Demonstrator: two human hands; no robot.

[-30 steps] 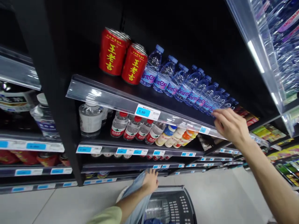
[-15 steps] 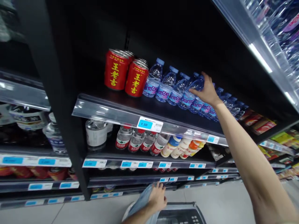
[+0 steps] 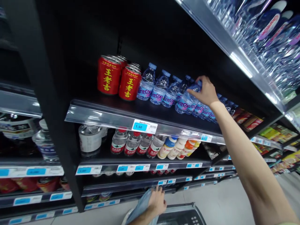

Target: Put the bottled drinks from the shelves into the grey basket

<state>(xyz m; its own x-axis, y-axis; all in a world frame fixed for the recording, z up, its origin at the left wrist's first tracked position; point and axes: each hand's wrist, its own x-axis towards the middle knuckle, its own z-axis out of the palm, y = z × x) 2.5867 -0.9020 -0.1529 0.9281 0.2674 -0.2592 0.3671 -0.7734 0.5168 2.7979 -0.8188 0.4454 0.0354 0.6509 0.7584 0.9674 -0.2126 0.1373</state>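
My right hand (image 3: 205, 90) is closed around the upper part of a clear water bottle (image 3: 186, 101) with a purple-lettered label, at the front of the shelf. Its palm and fingers hide part of the bottle's top. Similar bottles (image 3: 159, 88) with blue caps stand in a row on both sides. To their left are red drink cans (image 3: 129, 83) with yellow characters. Low in the view, my left hand (image 3: 157, 199) lies on my denim-covered knee (image 3: 142, 204), its fingers stretched out and holding nothing.
The shelf has a clear plastic front edge (image 3: 100, 115) with a price tag (image 3: 144, 126). Below stand red-labelled bottles (image 3: 138, 143) and colourful bottles (image 3: 179, 148). An upper shelf edge (image 3: 239, 62) slants overhead at right. A dark grey crate (image 3: 180, 215) sits on the floor.
My right hand has closed in on the bottle, which leans slightly forward and left. The camera view has shifted a little; my left hand stays on the knee.
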